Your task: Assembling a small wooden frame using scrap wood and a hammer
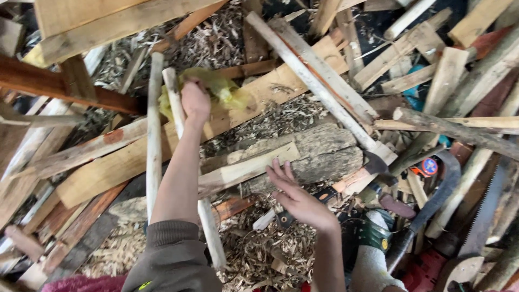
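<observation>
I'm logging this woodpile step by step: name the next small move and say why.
Probably lift the left hand with the yellow cloth it grips off the peeled pole. The right hand hovers open beside the log, free to steady it.

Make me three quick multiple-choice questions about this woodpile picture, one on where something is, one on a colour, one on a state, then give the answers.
1. Where does the big log lie?
A. just beyond the right hand
B. under the left sleeve
C. on the saw blade

2. What colour is the crumpled thing at the left hand?
A. red
B. yellow-green
C. blue

3. How is the right hand?
A. fisted
B. gripping a stick
C. open, fingers spread

Answers: 1 A, the log sits past its fingertips; 2 B, it shows yellow-green; 3 C, palm open, holding nothing.
</observation>
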